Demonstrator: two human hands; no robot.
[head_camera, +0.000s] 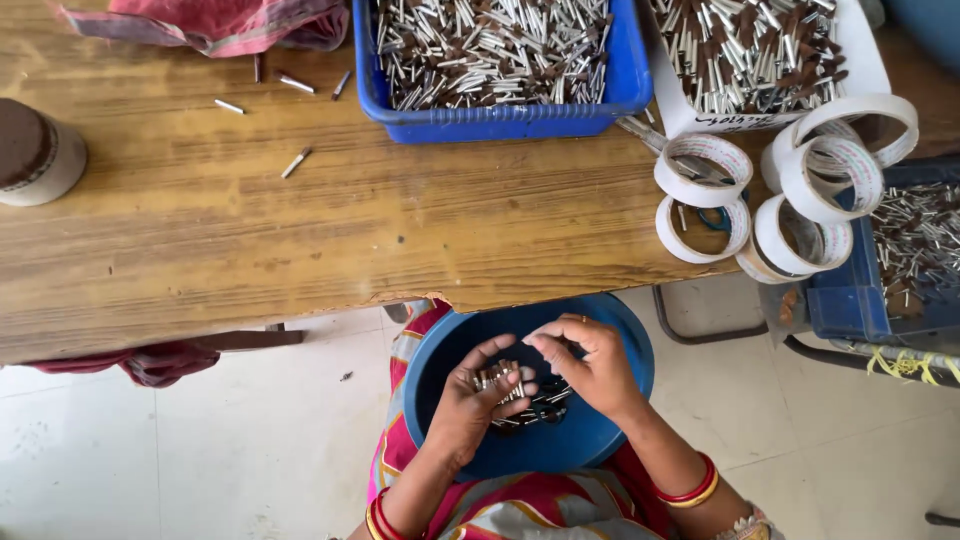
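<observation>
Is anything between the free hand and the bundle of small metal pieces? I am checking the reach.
Nothing visible: the right hand hovers beside the small silver metal pieces held in the left hand, above the round blue plastic basin.

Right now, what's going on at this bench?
A seated person holds a round blue basin on their lap. The left hand cups a bundle of small metal pins; the right hand hovers just above it, fingertips pinched. On the wooden table sit a blue tray heaped with similar pins and several tape rolls.
</observation>
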